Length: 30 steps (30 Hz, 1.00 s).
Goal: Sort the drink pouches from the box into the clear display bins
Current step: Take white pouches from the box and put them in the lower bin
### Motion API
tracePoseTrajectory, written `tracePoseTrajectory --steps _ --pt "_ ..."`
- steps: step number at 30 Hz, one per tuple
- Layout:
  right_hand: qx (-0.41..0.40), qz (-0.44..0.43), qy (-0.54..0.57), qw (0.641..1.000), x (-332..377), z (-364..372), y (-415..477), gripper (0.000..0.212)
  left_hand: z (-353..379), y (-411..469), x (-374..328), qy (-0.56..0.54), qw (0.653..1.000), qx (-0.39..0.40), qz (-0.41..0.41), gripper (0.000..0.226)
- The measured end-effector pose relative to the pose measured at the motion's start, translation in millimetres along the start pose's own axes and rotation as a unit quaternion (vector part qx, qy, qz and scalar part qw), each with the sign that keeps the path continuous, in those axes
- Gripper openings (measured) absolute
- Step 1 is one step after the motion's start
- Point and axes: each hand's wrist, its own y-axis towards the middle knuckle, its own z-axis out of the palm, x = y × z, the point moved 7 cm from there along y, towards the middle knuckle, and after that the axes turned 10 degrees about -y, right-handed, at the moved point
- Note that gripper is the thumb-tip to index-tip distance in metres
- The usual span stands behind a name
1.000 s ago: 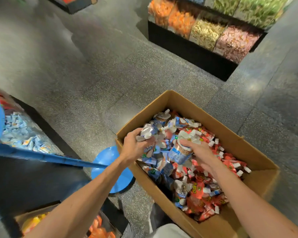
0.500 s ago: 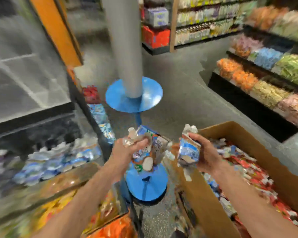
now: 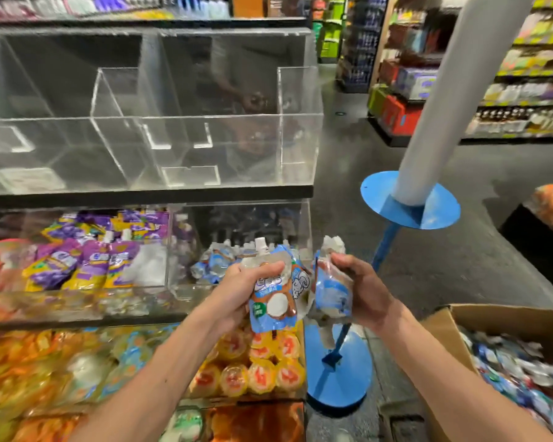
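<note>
My left hand (image 3: pixel 237 291) grips a bunch of blue-and-brown drink pouches (image 3: pixel 276 301) with white caps. My right hand (image 3: pixel 361 288) holds more blue pouches (image 3: pixel 329 291) just to the right of them. Both hands hover in front of the middle-tier clear bin (image 3: pixel 237 218), whose right compartment holds similar blue pouches (image 3: pixel 217 260). Purple-and-yellow pouches (image 3: pixel 87 260) fill the compartment to its left. The cardboard box (image 3: pixel 444 320) with several mixed pouches sits at the lower right.
Empty clear bins (image 3: pixel 186 122) line the top tier. Orange and yellow packs (image 3: pixel 253 368) fill the lowest tier under my arms. A white pillar (image 3: pixel 444 100) with blue discs (image 3: pixel 411 202) stands right of the display. Store shelves (image 3: pixel 508 90) run behind.
My view swung from the box up to the display bins. Both hands lifted pouches out of the box and carried them left to the front of the middle bin.
</note>
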Motion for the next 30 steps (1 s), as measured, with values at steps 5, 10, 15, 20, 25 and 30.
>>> tracePoseTrajectory --steps 5,10,15,20,25,30 --pt "0.023 0.044 -0.017 0.999 -8.5 6.3 14.3 0.049 -8.8 13.7 5.4 -0.023 0.998 -0.041 -0.049 0.044" --pt "0.022 0.044 -0.021 0.999 -2.6 -16.9 39.4 0.045 -0.9 30.6 20.1 -0.165 0.974 -0.027 -0.152 0.028" --pt "0.039 0.023 -0.027 0.999 29.3 -39.6 71.9 0.032 -49.7 70.9 3.0 -0.184 0.967 -0.144 -0.104 0.022" --pt "0.021 0.052 -0.069 0.996 44.4 -60.2 94.4 0.033 -65.2 106.7 -19.0 -0.141 0.976 -0.148 -0.072 0.022" --pt "0.046 0.067 -0.134 0.988 53.0 -52.4 93.5 0.027 -60.4 148.7 -34.9 0.123 0.963 -0.234 0.046 0.064" --pt "0.020 0.052 -0.119 0.991 58.2 -44.2 88.7 0.023 -40.5 200.9 -33.4 0.428 0.890 -0.123 0.096 0.032"
